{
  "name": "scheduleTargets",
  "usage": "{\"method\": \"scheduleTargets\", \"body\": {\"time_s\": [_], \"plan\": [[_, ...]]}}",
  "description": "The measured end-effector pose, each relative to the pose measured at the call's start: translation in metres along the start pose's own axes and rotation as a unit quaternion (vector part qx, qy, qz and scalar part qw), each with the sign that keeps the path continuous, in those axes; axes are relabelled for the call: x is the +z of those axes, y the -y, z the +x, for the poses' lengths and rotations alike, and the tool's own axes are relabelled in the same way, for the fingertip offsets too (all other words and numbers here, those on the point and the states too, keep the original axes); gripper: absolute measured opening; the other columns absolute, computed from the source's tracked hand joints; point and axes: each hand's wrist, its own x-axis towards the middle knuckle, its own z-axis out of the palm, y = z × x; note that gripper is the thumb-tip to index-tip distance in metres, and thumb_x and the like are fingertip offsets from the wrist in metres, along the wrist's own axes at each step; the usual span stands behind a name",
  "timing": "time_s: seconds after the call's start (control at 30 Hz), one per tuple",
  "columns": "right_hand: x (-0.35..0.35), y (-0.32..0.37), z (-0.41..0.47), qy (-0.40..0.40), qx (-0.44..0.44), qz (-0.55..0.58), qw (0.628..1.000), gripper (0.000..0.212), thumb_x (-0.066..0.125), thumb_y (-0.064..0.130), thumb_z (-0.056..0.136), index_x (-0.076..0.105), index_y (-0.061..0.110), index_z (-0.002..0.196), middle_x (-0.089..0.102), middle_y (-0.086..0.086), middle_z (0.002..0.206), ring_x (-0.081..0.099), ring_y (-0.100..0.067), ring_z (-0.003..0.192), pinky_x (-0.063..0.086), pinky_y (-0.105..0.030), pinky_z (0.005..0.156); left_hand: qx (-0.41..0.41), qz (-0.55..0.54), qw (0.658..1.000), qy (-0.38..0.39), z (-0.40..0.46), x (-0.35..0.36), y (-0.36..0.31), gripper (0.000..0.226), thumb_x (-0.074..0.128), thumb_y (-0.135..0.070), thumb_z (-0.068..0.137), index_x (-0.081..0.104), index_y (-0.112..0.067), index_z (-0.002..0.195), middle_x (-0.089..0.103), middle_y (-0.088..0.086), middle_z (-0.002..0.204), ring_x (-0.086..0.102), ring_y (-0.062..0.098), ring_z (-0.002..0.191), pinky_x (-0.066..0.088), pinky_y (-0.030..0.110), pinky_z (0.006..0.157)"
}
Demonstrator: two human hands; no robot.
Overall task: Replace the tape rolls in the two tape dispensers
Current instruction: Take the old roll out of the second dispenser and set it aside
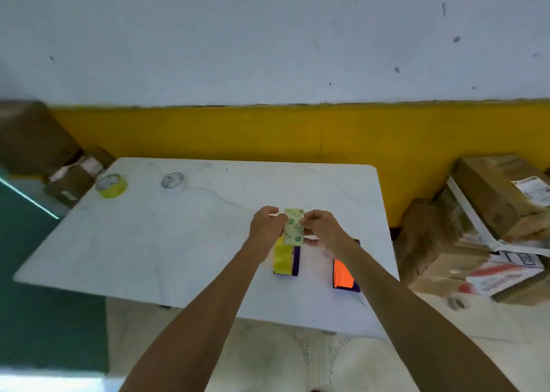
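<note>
Over the middle of the white table (148,243), my left hand (265,226) and my right hand (320,228) both pinch a strip of yellowish tape with green print (294,226), stretched upright between them. Below the strip stands a purple dispenser with a yellow tape roll (285,259) in it. A second purple dispenser with an orange side (343,274) stands to its right, partly hidden by my right forearm. At the table's far left corner lies a yellow tape roll (111,185). A clear, nearly used-up roll (172,180) lies a little to its right.
Stacked cardboard boxes (482,228) crowd the floor along the table's right side. More boxes (59,165) sit past the far left corner. A wall with a yellow lower band (238,132) runs behind the table.
</note>
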Motion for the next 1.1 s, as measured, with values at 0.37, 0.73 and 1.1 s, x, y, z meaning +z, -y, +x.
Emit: {"method": "scheduleTargets", "body": {"time_s": [0.37, 0.73, 1.1], "plan": [[0.198, 0.001, 0.005, 0.162, -0.024, -0.077, 0.983, 0.015, 0.057, 0.004, 0.088, 0.052, 0.014, 0.078, 0.062, -0.004, 0.075, 0.065, -0.015, 0.063, 0.053, -0.029, 0.061, -0.013, -0.043, 0.987, -0.151, -0.018, -0.182, 0.048, 0.028, 0.050, -0.009, 0.066, 0.070, -0.011, 0.086, 0.072, 0.015, 0.098, 0.070, 0.034, 0.092, 0.059, 0.054, 0.082], [0.383, 0.006, -0.009, 0.204, -0.056, -0.122, 0.970, 0.017, 0.055, 0.006, 0.088, 0.056, 0.015, 0.073, 0.064, -0.006, 0.078, 0.065, -0.018, 0.068, 0.053, -0.026, 0.057, -0.004, -0.060, 0.979, -0.196, -0.013, -0.363, 0.084, 0.026, 0.048, 0.000, 0.080, 0.069, -0.013, 0.089, 0.071, 0.013, 0.101, 0.068, 0.031, 0.094, 0.059, 0.051, 0.083], [0.486, 0.014, 0.025, 0.187, -0.045, -0.142, 0.971, 0.014, 0.056, 0.012, 0.089, 0.055, 0.016, 0.076, 0.066, -0.006, 0.076, 0.065, -0.019, 0.068, 0.053, -0.028, 0.059, -0.007, -0.073, 0.979, -0.191, 0.030, -0.460, 0.096, 0.029, 0.050, -0.002, 0.080, 0.069, -0.006, 0.102, 0.070, 0.015, 0.104, 0.069, 0.032, 0.095, 0.060, 0.050, 0.082]]}}
